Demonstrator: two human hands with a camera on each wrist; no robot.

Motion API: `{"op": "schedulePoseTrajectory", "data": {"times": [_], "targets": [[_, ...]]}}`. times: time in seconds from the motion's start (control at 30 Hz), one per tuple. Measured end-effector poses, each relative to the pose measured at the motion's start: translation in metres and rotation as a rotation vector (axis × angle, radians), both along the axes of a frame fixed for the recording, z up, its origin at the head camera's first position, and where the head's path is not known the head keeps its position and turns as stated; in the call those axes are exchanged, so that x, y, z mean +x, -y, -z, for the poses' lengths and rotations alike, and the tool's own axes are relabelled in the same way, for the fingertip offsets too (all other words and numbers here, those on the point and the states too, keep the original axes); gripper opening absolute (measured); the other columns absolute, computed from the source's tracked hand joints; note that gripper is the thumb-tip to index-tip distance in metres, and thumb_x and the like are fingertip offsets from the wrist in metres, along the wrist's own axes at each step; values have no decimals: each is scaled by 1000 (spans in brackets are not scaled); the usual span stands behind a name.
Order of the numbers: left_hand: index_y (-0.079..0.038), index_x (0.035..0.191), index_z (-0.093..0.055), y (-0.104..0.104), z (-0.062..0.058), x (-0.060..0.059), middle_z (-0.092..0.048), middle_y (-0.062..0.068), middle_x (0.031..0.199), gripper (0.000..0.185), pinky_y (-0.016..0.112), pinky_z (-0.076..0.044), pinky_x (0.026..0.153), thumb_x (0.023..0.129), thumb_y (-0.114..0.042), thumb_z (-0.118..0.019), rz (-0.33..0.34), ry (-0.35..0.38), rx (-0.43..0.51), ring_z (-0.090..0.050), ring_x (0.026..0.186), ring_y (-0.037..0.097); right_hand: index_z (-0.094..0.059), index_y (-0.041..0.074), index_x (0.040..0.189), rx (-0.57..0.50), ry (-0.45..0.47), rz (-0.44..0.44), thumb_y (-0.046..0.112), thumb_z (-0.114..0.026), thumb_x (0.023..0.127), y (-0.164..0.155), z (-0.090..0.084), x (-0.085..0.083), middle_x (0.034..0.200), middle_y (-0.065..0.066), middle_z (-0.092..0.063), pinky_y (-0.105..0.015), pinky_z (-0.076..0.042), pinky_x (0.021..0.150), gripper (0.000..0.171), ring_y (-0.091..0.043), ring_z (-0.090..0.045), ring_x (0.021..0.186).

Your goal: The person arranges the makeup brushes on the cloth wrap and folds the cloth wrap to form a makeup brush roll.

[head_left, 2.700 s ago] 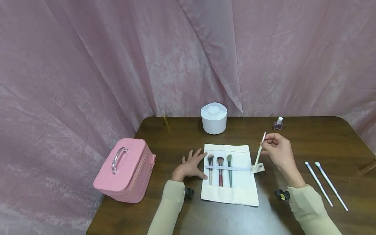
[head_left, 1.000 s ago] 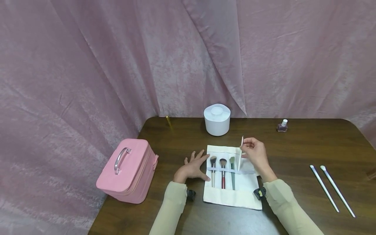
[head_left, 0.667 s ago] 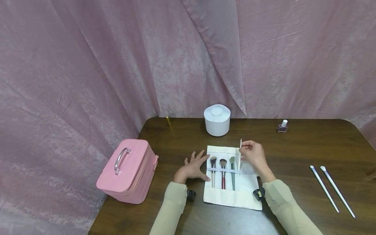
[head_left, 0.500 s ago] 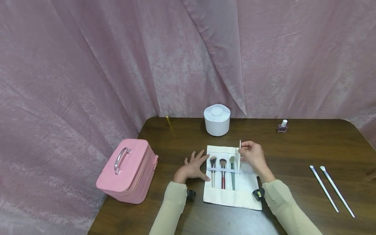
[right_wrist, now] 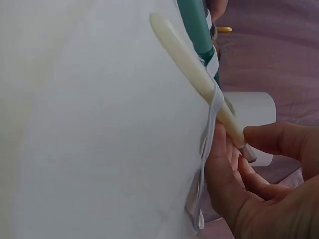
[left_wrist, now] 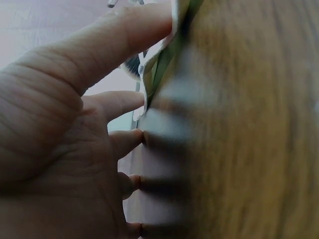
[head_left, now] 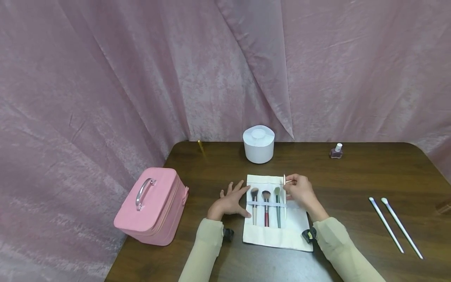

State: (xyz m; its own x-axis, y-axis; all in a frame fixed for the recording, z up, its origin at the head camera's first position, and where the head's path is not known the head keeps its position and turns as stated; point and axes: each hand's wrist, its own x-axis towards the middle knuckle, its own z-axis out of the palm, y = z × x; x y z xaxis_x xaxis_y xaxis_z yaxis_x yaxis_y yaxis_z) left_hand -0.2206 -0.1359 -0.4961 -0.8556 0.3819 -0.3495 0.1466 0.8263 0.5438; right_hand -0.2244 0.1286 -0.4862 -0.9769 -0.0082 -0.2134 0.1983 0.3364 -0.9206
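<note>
A white cloth brush roll (head_left: 276,237) lies spread on the brown table. Three makeup brushes sit under its elastic band (right_wrist: 215,102): one pale-handled (head_left: 255,209), one red-handled (head_left: 266,219), one green-handled (head_left: 278,213). My right hand (head_left: 301,192) pinches a cream-handled makeup brush (right_wrist: 187,59) near its silver ferrule, beside the green one. In the right wrist view the handle passes under the band, its rounded end beyond it; fingers hide the brush's tip. With fingers spread, my left hand (head_left: 229,203) rests at the roll's left edge, thumb and index finger touching the cloth.
Left stands a pink case (head_left: 146,203) with a silver handle. Behind the roll are a white lidded container (head_left: 258,150), a thin gold tube (head_left: 200,146) and a nail polish bottle (head_left: 336,152). Two white brushes (head_left: 385,224) lie at right; a brown object (head_left: 444,206) shows at the right edge.
My right hand has brought the cream brush from the roll's right side to beside the green brush, then slid it down toward me under the band. My left hand has stayed in place.
</note>
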Motion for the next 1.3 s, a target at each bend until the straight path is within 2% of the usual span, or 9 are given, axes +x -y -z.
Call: {"op": "schedulePoseTrajectory", "data": {"times": [0.33,0.77,1.0,1.17,1.3], "targets": [[-23,160,-34,0,0,0,-9,4,170,99,68,-1,115,78,-30,-90,-2,7,-1,5,154,38,-55,-12,125,45,7,-33,0,-56,93,1,2,6,98,-17,-61,-30,-58,61,34,-20,-60,74],[-22,160,-34,1,1,0,-8,4,170,99,69,-1,114,77,-30,-90,2,0,9,5,154,38,-57,-9,111,74,25,-17,3,-56,93,4,1,11,74,-8,-59,-25,-48,55,21,-14,-55,61],[-22,159,-35,0,0,0,-9,5,170,99,69,-1,114,77,-30,-90,1,1,11,5,153,38,-59,-9,105,96,29,12,8,-57,98,5,2,12,73,-10,-59,-25,-49,55,18,-14,-56,60],[-22,159,-35,1,1,-1,-10,5,170,99,69,-2,114,77,-30,-90,-1,-3,7,4,153,38,-62,-7,103,135,27,19,12,-57,100,5,3,11,69,-8,-59,-25,-48,52,20,-12,-55,56],[-22,159,-35,1,1,-1,-10,5,170,99,70,-2,114,77,-30,-90,1,-7,3,4,153,39,-68,-5,97,216,25,-3,15,-59,97,5,1,12,70,-5,-58,-26,-42,52,22,-12,-52,55]]}}
